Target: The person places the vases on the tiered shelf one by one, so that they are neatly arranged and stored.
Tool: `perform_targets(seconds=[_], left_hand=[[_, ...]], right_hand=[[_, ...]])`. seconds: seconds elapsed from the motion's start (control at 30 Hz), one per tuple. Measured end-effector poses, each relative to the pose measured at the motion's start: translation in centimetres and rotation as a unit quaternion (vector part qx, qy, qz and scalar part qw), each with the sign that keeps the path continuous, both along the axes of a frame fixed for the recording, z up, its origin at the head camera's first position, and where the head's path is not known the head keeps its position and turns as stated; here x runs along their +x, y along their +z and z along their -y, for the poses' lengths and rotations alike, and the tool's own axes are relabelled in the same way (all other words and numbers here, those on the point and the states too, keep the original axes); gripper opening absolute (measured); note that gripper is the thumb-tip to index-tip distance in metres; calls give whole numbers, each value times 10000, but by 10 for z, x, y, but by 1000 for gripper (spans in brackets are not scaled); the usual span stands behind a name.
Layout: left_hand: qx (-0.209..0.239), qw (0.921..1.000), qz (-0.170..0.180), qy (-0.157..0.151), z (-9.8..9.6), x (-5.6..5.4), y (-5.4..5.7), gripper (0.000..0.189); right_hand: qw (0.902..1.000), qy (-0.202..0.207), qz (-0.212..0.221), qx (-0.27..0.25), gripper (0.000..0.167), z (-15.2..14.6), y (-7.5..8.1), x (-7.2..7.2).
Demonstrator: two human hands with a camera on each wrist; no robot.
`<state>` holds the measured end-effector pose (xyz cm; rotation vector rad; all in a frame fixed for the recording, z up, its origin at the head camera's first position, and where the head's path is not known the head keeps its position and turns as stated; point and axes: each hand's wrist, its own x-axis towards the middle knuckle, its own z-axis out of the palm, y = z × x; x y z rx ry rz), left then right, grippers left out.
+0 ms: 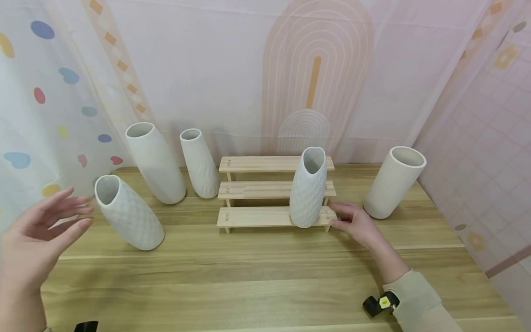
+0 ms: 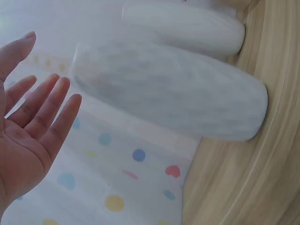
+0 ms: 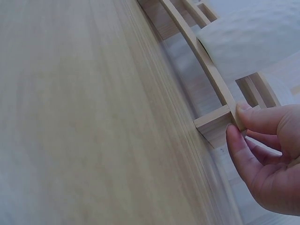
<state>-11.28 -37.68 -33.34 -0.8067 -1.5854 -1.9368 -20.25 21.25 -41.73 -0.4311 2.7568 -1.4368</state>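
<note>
My right hand pinches the right end of the lowest board of a three-step wooden display stand. In the right wrist view, its thumb and a finger meet at the board's corner. On that lowest step a white vase with a dimpled surface stands upright. The left hand hovers in the air beside the mouth of another dimpled white vase, apart from it and holding nothing. Its fingers look loosely extended in the left wrist view, with the vase to their right.
A tall smooth white vase and a slimmer one stand left of the stand. To its right is a ribbed white vase. Patterned curtains hang behind the wooden table.
</note>
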Motion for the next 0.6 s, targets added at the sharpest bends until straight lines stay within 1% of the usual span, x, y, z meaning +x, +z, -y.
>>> perform_targets(seconds=[0.03,0.1,0.2,0.3,0.37,0.4,0.53,0.6], left_hand=[[-25,9998,68,158,3,-1,-1,62],[-42,9995,183,234,8,-4,-3,62],[-324,9971,517,455,12,-8,-6,67],[-653,9932,841,475,13,-13,-10,78],[-936,9880,1076,586,11,-17,-12,85],[-1025,9868,1132,545,11,-19,-13,87],[-1438,9770,1435,654,6,-28,-16,89],[-1534,9750,1491,600,4,-31,-16,88]], right_hand=[[10000,0,-3,-3,44,0,0,0],[10000,-7,-8,-19,44,0,-1,0],[10000,-11,-17,-45,44,-1,-1,0],[10000,1,-35,-45,44,-1,-2,-1],[10000,5,-56,-26,44,-1,-3,-1],[10000,8,-64,-34,44,-1,-3,-2],[10000,24,-48,-68,44,-1,-3,-2],[9999,31,-50,-95,44,-1,-3,-3]])
